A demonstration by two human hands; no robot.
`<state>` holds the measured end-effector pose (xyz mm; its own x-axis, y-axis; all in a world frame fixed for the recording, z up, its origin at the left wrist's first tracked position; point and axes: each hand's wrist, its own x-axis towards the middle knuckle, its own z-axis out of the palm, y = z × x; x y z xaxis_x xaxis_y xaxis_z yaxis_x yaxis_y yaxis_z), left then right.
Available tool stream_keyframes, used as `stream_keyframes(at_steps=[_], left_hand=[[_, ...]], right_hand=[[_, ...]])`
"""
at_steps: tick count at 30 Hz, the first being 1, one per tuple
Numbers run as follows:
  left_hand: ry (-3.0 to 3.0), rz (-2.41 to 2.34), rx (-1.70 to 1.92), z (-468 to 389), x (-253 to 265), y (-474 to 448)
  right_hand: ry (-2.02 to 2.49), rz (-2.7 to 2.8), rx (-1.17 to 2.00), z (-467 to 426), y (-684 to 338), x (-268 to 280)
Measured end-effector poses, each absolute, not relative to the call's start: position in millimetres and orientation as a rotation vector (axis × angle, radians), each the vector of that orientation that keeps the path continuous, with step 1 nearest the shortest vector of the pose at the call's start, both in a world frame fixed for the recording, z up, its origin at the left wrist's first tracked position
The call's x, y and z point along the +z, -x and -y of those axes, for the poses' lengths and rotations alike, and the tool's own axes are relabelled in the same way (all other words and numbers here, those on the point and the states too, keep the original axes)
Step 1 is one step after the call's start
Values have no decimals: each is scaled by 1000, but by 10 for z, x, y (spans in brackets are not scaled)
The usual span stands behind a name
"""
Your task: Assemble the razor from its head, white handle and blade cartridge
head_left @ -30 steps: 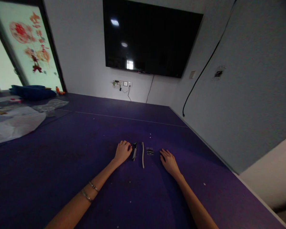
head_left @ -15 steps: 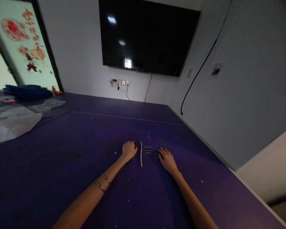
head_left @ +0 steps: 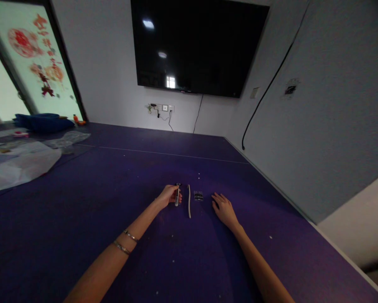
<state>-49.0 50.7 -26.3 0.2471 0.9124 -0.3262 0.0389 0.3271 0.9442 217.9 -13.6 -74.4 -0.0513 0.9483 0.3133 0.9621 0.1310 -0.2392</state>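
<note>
My left hand (head_left: 169,195) is closed on a razor (head_left: 177,198), its dark crosswise head pointing away from me and its pale handle toward me. Just right of it, a slim off-white stick like a toothbrush (head_left: 189,204) lies lengthwise on the purple surface (head_left: 138,261). Beside that stick is a small clear packet (head_left: 198,196) with dark pieces inside; what they are is too small to tell. My right hand (head_left: 224,210) rests palm down to the right of the packet, fingers spread and holding nothing.
Clear plastic sheets and bags (head_left: 27,162) lie at the left. Behind them are a dark blue cloth bundle (head_left: 43,122) and an orange item (head_left: 78,120). A television (head_left: 198,46) hangs on the back wall, and a black cable (head_left: 267,90) dangles at the right.
My left hand has turned from knuckles up to its thumb side, and the razor in it now shows. The right hand stays on the surface; the view has shifted slightly.
</note>
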Motion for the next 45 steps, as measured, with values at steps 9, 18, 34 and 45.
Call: stream_keyframes(at_steps=[9,18,34,45], left_hand=[[-861,-1213,771,-458,-370,531],[-904,-1189,720,-353,-287,547],[-914,-1204,734,-332,-325,535],[-909,-1224,749,-330,-308,534]], right_hand=[[1857,2036,-57,144,-2173,-711],[1860,2036,-67,139,-2182,-728],[1849,2035,-66,118,-2202,-753],[1860,2036,-55,123,-2203,-746]])
